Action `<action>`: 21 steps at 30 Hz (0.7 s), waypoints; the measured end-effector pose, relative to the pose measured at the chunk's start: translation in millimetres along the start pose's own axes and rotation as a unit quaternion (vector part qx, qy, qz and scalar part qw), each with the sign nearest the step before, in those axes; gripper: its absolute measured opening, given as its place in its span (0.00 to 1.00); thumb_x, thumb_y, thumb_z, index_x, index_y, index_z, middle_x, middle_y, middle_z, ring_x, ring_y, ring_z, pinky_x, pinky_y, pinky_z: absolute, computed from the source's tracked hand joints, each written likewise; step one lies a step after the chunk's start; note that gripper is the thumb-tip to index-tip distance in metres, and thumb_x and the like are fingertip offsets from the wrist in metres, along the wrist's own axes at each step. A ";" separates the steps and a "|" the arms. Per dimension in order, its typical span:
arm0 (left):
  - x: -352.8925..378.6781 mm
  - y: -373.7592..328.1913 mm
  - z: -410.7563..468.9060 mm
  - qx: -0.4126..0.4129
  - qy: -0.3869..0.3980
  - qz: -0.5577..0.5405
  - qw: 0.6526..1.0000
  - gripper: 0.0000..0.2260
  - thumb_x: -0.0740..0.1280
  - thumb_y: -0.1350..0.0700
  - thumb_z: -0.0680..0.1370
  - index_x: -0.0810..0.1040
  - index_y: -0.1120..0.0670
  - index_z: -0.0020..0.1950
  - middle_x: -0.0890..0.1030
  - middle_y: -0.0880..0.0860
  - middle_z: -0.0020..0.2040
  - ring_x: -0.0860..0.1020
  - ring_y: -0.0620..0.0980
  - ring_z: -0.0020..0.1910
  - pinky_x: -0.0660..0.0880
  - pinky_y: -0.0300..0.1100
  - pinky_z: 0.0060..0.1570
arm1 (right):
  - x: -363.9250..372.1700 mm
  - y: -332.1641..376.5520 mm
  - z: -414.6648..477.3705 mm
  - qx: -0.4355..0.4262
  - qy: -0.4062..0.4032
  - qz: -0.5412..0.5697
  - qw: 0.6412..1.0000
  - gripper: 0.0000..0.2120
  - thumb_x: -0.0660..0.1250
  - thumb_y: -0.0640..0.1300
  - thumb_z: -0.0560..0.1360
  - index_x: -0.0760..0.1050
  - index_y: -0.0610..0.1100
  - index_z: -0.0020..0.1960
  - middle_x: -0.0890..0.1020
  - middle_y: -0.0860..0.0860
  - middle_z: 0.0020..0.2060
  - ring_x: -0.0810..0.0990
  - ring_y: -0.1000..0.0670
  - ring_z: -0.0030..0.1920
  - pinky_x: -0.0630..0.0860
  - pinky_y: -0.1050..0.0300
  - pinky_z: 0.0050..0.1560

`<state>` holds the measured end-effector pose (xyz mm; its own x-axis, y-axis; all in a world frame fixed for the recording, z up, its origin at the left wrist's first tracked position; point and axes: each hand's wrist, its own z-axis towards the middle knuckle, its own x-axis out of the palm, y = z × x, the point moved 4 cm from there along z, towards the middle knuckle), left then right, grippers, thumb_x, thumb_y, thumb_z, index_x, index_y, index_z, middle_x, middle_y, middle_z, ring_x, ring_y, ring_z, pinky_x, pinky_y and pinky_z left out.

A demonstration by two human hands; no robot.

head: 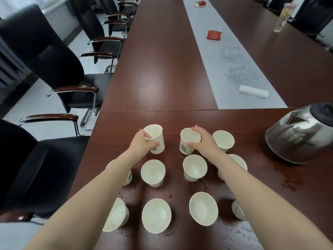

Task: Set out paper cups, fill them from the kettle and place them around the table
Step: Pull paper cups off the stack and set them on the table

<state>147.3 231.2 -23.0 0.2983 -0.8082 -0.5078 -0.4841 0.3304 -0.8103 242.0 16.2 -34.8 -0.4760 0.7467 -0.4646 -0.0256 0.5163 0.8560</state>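
Note:
Several white paper cups with green prints stand in rows on the dark wooden table (162,73). My left hand (143,142) grips the far-left cup (156,136) at its rim and side. My right hand (203,140) holds the neighbouring far cup (188,139) by its rim. Another cup (223,139) stands just right of that hand. Nearer cups (153,172), (194,167) hold water; my forearms partly hide the outer ones. A steel kettle (299,134) with a black lid sits at the right.
Water is spilled on the table near the front cups and by the kettle. Glass ashtrays (242,74), a white roll (253,91) and red packets (214,35) lie on the grey centre strip. A tall drink cup (283,17) stands far right. Black chairs (54,69) line the left side.

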 end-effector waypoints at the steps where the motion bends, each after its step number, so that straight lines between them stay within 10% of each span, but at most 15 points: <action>1: 0.7 4.1 0.3 -0.005 0.000 0.004 1.000 0.15 0.75 0.58 0.71 0.68 0.55 0.46 0.73 0.51 0.50 0.71 0.51 0.49 0.66 0.38 0.35 | 0.5 -1.3 -0.6 0.008 0.004 0.009 1.000 0.33 0.73 0.41 0.70 0.64 0.49 0.72 0.64 0.54 0.73 0.62 0.52 0.72 0.59 0.58 0.69; 12: 4.7 27.4 1.3 -0.001 0.036 -0.104 0.994 0.16 0.74 0.60 0.71 0.71 0.52 0.52 0.71 0.53 0.68 0.75 0.49 0.59 0.72 0.41 0.56 | 4.2 -4.5 -1.3 0.023 0.036 0.004 0.999 0.40 0.74 0.42 0.69 0.58 0.50 0.76 0.63 0.54 0.74 0.63 0.51 0.72 0.63 0.51 0.71; 21: 11.2 34.1 4.9 0.001 0.126 -0.114 0.985 0.40 0.73 0.59 0.73 0.53 0.49 0.78 0.61 0.48 0.76 0.62 0.52 0.74 0.64 0.41 0.64 | 5.2 -17.9 3.3 0.056 0.076 0.026 0.995 0.42 0.76 0.46 0.67 0.57 0.56 0.75 0.68 0.55 0.70 0.68 0.51 0.67 0.69 0.51 0.66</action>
<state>138.2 235.8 -57.8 0.1841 -0.9570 -0.2244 -0.4260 0.1280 -0.8956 243.0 12.2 -53.3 -0.6025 0.7051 -0.3740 0.0954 0.5289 0.8433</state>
